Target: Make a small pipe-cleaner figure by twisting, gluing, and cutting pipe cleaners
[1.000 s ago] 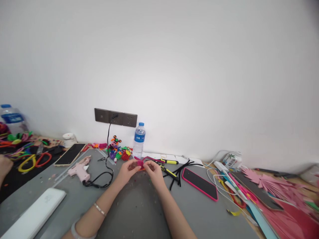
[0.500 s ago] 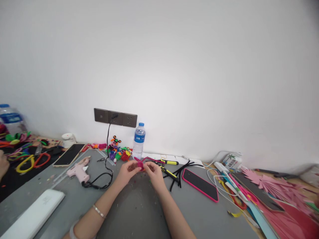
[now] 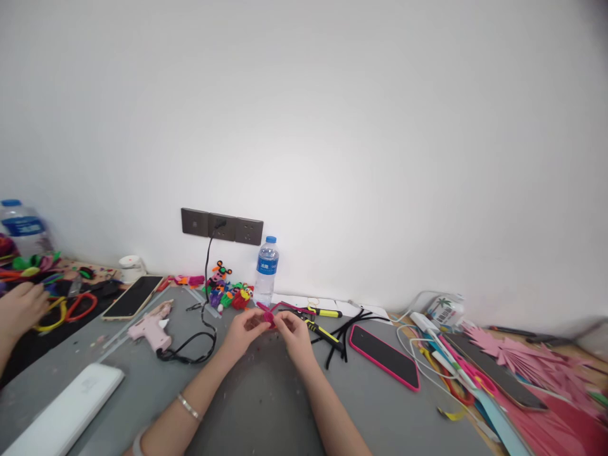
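A magenta pipe cleaner [image 3: 268,316], partly coiled into a small lump with loose ends sticking out, is held between both hands above the grey mat. My left hand [image 3: 246,330] pinches the lump from the left with thumb and fingers. From the right, my right hand [image 3: 291,327] pinches the same piece, and one long end runs over its fingers. Just past the hands stands a water bottle [image 3: 266,269]. Yellow-and-black pliers [image 3: 325,334] lie right of my right hand, beside several black pipe cleaners [image 3: 342,329].
A pink glue gun [image 3: 151,329] with a black cord lies left. Small fuzzy figures [image 3: 228,291] sit by the wall. A pink-cased phone [image 3: 384,356], cables and pink paper [image 3: 527,361] lie right. A white box-like device [image 3: 71,408] is front left. Another person's hand [image 3: 23,310] is at far left.
The other person's hand has come further into view from the left, over the scissors. My hands stay pinched on the magenta pipe cleaner; the view has shifted slightly.
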A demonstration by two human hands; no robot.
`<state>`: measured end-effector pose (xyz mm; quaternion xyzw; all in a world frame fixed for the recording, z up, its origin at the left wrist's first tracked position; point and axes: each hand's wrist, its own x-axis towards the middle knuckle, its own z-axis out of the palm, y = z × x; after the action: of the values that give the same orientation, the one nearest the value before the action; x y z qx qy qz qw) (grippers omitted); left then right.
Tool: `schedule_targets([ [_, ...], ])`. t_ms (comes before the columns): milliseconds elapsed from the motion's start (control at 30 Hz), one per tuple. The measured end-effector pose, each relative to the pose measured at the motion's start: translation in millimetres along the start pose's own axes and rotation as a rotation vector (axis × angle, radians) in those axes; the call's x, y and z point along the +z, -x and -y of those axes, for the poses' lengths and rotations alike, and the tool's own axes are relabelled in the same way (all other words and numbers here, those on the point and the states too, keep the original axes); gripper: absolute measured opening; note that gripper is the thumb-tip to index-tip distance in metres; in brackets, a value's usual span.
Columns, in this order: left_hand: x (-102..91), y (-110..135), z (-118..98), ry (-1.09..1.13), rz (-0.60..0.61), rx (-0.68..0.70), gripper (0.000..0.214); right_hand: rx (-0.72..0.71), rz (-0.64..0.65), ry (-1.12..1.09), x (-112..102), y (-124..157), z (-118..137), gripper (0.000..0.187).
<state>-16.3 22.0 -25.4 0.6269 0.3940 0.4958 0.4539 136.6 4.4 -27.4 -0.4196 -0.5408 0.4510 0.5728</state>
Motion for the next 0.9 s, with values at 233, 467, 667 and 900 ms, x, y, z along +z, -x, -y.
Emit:
schedule_targets([
  [233,-0.9,0.4,0.2,-0.036,0.004,0.027,0.019,-0.028,-0.021,0.021,1.3,1.4,-3.4,0.031],
  [467,-0.9,0.4,1.5,-0.043,-0.019,0.043,0.018,-0.071,-0.027,0.083,1.8,2.0,-5.8,0.03],
  [667,-1.3,0.2,2.3,-0.046,-0.018,0.057,0.018,-0.092,-0.029,0.14,1.4,2.5,-2.9,0.028],
  [900,-1.8,0.6,1.3,-0.015,-0.001,0.048,0.021,-0.12,-0.045,0.096,0.6,0.6,2.7,0.025],
])
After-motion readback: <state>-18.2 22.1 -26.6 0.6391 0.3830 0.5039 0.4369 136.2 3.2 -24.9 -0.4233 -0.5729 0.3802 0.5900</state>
